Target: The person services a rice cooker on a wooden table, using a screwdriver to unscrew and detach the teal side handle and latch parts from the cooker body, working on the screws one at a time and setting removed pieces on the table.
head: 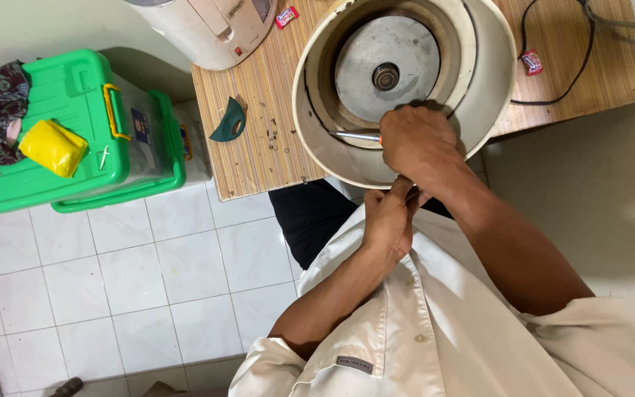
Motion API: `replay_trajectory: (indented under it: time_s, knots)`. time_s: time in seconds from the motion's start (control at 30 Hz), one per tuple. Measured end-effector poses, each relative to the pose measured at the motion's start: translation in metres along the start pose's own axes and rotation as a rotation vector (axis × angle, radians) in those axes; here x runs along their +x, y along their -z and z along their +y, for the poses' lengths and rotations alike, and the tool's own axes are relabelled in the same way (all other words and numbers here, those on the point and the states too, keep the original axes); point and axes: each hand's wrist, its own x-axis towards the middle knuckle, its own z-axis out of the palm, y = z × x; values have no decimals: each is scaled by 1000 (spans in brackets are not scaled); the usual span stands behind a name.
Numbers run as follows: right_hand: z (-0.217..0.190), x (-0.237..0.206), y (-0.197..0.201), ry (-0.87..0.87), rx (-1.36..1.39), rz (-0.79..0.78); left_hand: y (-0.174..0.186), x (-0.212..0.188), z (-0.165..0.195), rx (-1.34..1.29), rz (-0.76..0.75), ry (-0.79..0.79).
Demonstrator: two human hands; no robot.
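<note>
Here the right hand [414, 140] is clenched around a screwdriver [356, 136], whose metal shaft points left inside the cream round appliance housing [494, 81]. The left hand [389, 220] grips the housing's near rim from below, fingers closed. The housing lies tipped at the edge of a striped wooden table [259, 140], its grey metal disc [387, 70] facing up.

**Supporting surfaces and their loads**

A low wooden table [259, 125] with striped grain carries a cream round appliance shell [490, 81], tilted at its near edge, a white appliance [207, 29], a teal curved plastic piece [229, 121], two small red wrappers [286, 16], a black cable [553, 92] and scattered dark crumbs. The white tiled floor [112, 294] bears a green-lidded storage box [82, 140].
</note>
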Motion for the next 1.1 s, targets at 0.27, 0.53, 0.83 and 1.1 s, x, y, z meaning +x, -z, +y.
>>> replay_trajectory:
  time_s: [0.27, 0.53, 0.83, 1.1]
  knots:
    - [6, -9, 19, 92, -51, 209, -18, -5, 24, 34, 59, 39]
    - [53, -38, 56, 183, 149, 664, -68, 25, 36, 94, 185, 27]
    - [112, -33, 22, 285, 504, 940, -95, 34, 37, -31, 296, 44]
    - [136, 0, 35, 480, 828, 914, -122, 50, 42, 58, 333, 36]
